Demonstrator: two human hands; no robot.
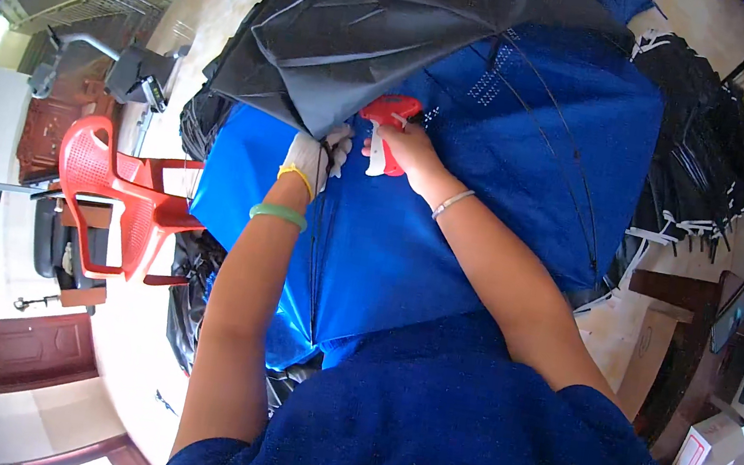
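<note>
A large umbrella canopy lies spread before me, its blue side (405,266) facing up, with thin dark ribs running across it. Over its far part is folded black fabric (371,33). In a white glove, my left hand (335,146) pinches the canopy near a rib, where the black cloth comes to a point. My right hand (414,151) is wrapped round a red and white tagging gun (391,108), just right of the left hand. The gun's nose sits close to the fabric, but I cannot tell whether it touches.
A red plastic chair (134,199) stands at the left, near the canopy. More black folded umbrellas (687,153) are heaped at the right. Beyond them are a dark wooden table (694,344) and a white box (708,446). Exercise equipment (133,71) stands at the far left.
</note>
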